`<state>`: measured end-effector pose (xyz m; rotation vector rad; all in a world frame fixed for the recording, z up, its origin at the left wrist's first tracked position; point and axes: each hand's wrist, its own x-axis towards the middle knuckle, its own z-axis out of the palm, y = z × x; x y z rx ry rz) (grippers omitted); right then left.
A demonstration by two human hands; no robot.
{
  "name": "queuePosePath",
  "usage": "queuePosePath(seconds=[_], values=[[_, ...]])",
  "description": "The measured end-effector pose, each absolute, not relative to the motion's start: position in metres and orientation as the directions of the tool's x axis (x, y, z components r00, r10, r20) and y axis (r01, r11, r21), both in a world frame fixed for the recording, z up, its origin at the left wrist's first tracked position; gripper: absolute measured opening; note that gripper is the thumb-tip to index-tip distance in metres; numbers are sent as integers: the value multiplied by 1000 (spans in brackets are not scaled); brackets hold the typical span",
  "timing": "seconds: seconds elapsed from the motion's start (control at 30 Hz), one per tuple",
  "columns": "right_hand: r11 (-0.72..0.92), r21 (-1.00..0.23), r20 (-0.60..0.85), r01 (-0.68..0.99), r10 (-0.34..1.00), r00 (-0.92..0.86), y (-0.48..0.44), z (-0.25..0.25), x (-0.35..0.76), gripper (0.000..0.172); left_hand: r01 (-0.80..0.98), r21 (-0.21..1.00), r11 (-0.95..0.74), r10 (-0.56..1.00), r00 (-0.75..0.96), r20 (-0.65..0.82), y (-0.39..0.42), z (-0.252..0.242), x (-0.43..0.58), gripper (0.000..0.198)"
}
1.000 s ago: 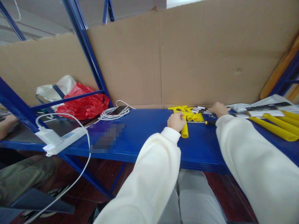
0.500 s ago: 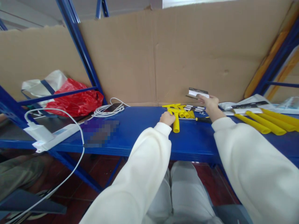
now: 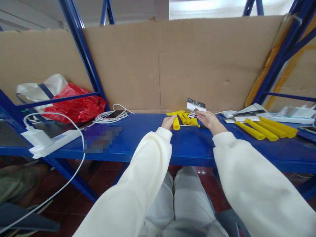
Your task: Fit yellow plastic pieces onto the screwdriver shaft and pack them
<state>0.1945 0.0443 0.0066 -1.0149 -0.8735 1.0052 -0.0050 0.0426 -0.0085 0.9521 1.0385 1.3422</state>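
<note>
My left hand is closed around a yellow T-shaped plastic handle, its round hollow end facing me. In my right hand is a black-and-white card sleeve, pinched by its lower edge and tilted just above the table. Between the hands lie several more yellow handles in a row, with black-and-white pieces behind them, partly hidden by my right fingers. A screwdriver with a thin metal shaft rests in front of those handles, near my right hand.
Several yellow handles with a black-and-white sleeve lie at right on the blue table. A coiled white cable, a power strip and a red plastic bag are at left. Cardboard walls the back.
My right hand has brought the card sleeve left and closer to my left hand. The yellow handle in my left hand has turned so its hollow end faces me. The view has shifted slightly.
</note>
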Motion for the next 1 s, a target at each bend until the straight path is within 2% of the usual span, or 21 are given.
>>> queuePosePath(seconds=[0.1,0.27,0.43,0.53,0.73,0.87,1.0], values=[[211,-944,139,-253,952,274,46,5,197,30,-444,896,-14,997,-80,-24,43,-3,-10,10],[153,-965,115,-214,977,182,36,6,191,22,-532,845,-58,980,-192,-54,40,4,-16,8],[78,-986,67,-150,995,80,25,9,185,20,-512,851,-112,906,-405,-124,45,4,-21,13],[91,-983,99,-158,994,-40,24,8,183,19,-467,877,-111,884,-450,-129,46,3,-22,20],[118,-978,139,-171,983,-117,27,1,181,19,-437,898,-44,969,-238,-68,41,3,-15,3],[111,-983,133,-147,980,-151,30,-3,182,21,-422,906,11,992,-110,-63,42,0,-13,13],[109,-985,129,-131,980,-154,31,-5,181,21,-380,925,23,999,-25,-35,44,-4,-11,14]])
